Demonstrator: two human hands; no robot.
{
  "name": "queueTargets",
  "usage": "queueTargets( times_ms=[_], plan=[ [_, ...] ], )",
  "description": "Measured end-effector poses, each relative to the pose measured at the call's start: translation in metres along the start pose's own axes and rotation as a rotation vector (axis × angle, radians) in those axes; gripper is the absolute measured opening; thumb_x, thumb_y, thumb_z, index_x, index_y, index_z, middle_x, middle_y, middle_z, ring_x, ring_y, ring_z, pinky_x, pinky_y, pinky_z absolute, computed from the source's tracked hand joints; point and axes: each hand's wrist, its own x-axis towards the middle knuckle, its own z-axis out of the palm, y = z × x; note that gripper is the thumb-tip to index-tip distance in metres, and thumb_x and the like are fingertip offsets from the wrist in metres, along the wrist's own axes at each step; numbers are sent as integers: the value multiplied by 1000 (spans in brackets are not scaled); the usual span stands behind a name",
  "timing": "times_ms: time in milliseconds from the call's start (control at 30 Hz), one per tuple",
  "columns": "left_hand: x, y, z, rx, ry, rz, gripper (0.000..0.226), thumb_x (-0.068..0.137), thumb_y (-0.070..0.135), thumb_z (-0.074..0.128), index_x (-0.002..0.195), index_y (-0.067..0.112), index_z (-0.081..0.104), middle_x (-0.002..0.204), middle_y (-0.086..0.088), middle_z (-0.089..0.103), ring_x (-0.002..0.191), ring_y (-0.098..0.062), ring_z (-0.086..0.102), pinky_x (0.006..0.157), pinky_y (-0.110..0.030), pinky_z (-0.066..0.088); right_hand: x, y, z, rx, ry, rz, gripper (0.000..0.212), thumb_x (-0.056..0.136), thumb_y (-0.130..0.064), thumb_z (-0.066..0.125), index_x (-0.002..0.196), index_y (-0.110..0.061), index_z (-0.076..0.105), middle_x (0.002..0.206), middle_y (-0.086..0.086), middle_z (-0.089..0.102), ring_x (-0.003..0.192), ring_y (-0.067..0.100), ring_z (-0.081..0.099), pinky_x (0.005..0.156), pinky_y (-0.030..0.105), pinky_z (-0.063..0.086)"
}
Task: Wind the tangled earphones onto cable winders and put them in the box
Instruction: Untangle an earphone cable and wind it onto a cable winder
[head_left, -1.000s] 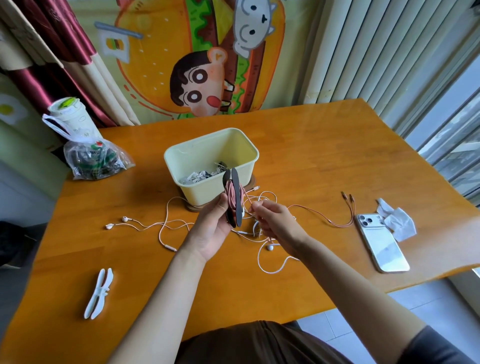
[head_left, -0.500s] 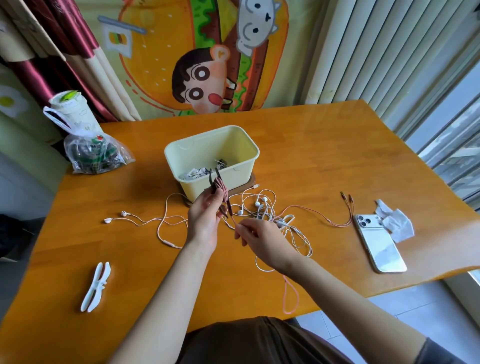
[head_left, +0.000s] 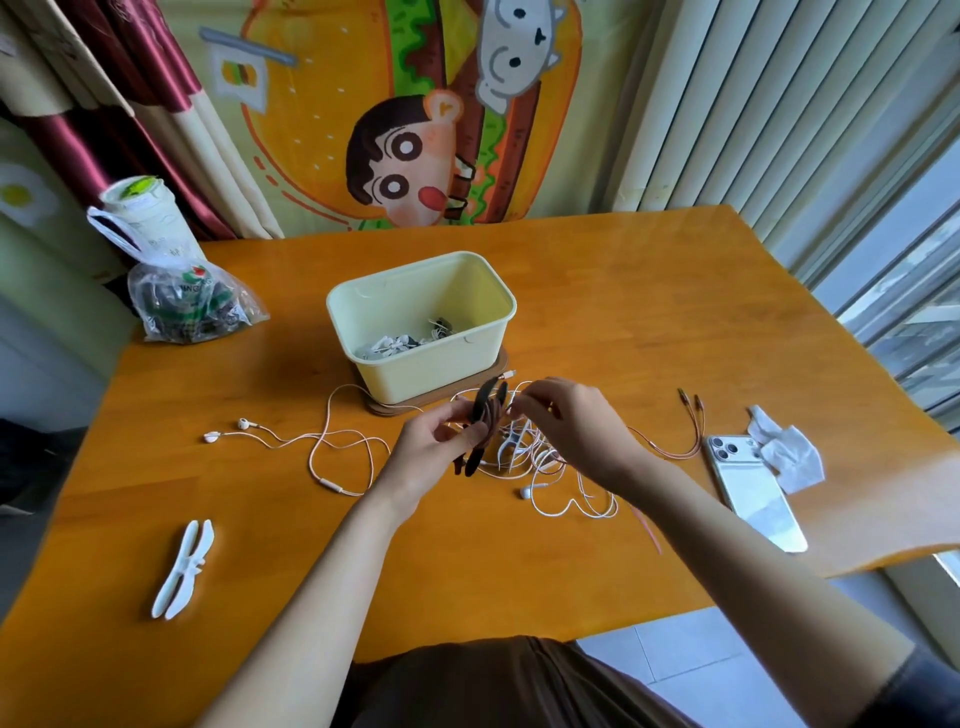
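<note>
My left hand (head_left: 426, 452) grips a black cable winder (head_left: 483, 426) with pink cable wrapped round its middle, held just above the table in front of the box. My right hand (head_left: 576, 426) pinches the pink cable (head_left: 675, 449) at the winder's top right; the rest trails right to its plugs. The pale yellow box (head_left: 421, 358) stands on a brown coaster and holds wound earphones. A tangle of white earphones (head_left: 550, 467) lies under my hands. Another white earphone (head_left: 291, 441) stretches to the left. A white cable winder (head_left: 183, 569) lies at the near left.
A smartphone (head_left: 753, 493) and a crumpled white tissue (head_left: 789, 452) lie at the right, near the table edge. A clear plastic bag (head_left: 187, 306) with a white cup behind it sits at the far left. The wooden table (head_left: 623, 312) ends close to my body.
The winder has tilted and dropped lower in my left hand. My right hand has swung up from below to the winder's top right, bringing the pink cable round it.
</note>
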Motion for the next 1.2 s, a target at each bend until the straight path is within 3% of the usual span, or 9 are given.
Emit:
queueTargets(
  times_ms=[133,200,267,367,500,633,867,1067,1200],
  plan=[
    [1,4,-1,15,-101,-19,41,77,34,66,114,14,66,111,-3,68,93,-22,57,84,-30,45,8,3,-3,37,70,-4,18,91,-25,59,89,-12,71,84,1,57,68,12,49,58,22,35],
    [-1,4,-1,7,-145,-47,39,75,32,66,112,18,66,112,-2,68,96,-19,58,84,-25,46,11,7,-5,66,94,0,16,86,-26,65,85,-11,70,82,1,57,66,9,48,58,17,35],
    [-4,6,-1,-19,-182,-74,34,73,30,66,106,25,65,105,5,70,93,-12,60,73,-18,47,13,10,-7,96,95,8,17,80,-28,70,81,-11,69,79,-2,57,65,5,47,57,14,36],
    [-8,7,0,-95,-224,-93,41,70,35,67,108,20,64,94,8,73,84,-3,63,61,-14,45,14,12,-7,176,78,28,25,74,-33,73,76,-9,69,69,-5,57,57,4,46,52,12,36],
    [-11,5,-2,-273,-232,-135,61,69,35,74,120,3,61,92,5,73,85,-3,66,67,-12,48,16,12,-4,418,-16,88,26,82,-29,67,69,-7,64,51,-14,44,43,1,36,44,11,26],
    [-8,0,-4,-398,-201,-133,63,43,53,90,96,23,77,94,2,73,87,-9,66,70,-16,48,11,9,12,634,-108,194,29,91,-24,57,63,-18,59,46,-15,42,45,-1,34,45,13,29],
    [-8,-4,-6,-577,-103,-73,63,47,52,89,100,21,76,107,-1,71,104,-11,65,83,-19,51,5,4,47,758,-116,297,28,97,-22,49,72,-14,60,55,-9,51,48,2,46,52,16,40],
    [1,-8,-4,-722,25,-81,80,48,58,85,116,23,66,117,-3,65,100,-14,62,77,-27,51,1,-3,74,562,-103,250,33,98,-17,47,66,-23,56,61,-8,56,52,-4,48,59,13,39],
    [5,-9,-4,-705,127,-99,86,54,61,81,123,16,57,104,-3,62,83,-14,57,64,-28,47,-5,-6,83,439,-105,223,27,98,-20,45,75,-20,60,64,-11,59,59,2,51,60,14,38]
  ],
)
